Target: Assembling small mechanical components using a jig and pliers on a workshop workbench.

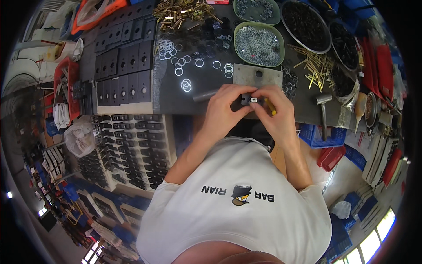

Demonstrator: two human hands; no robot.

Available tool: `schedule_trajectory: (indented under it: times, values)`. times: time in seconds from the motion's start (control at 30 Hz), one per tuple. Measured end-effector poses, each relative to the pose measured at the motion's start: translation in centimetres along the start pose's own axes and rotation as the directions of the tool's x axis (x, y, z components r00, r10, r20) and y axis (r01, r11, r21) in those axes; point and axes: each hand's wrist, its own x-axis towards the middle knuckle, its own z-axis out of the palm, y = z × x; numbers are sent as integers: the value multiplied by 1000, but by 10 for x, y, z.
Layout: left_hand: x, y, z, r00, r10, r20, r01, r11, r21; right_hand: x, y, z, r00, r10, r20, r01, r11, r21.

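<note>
Your left hand and right hand meet over the near edge of the dark bench. Both pinch one small black block, fingers pressed close so it stays steady. Your right hand also tucks a yellow-handled tool. Green bowls of little silver bits and loose rings sit just ahead, easy to reach.

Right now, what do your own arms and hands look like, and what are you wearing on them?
Both hands, the left hand and the right hand, are bare: no gloves, and no rings or watch that I can make out. The forearms are uncovered; short white T-shirt sleeves end above the elbows.
</note>
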Motion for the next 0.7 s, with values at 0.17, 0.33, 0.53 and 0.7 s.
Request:
schedule_trajectory:
  times: [0.17,0.33,0.53,0.7]
  values:
    - [1,-7,1,999,-15,40,16,999,-34,4,-2,-3,999,14,48,-13,1000,-22]
    - [3,-13,-5,996,-5,95,4,1000,4,41,-8,-24,984,-147,98,157,982,-104]
    - [15,-7,-14,972,20,236,-20,1000,-3,168,23,-15,815,-562,140,551,678,-487]
    - [14,-2,-15,962,-42,268,40,999,11,241,51,17,789,-457,411,593,387,-707]
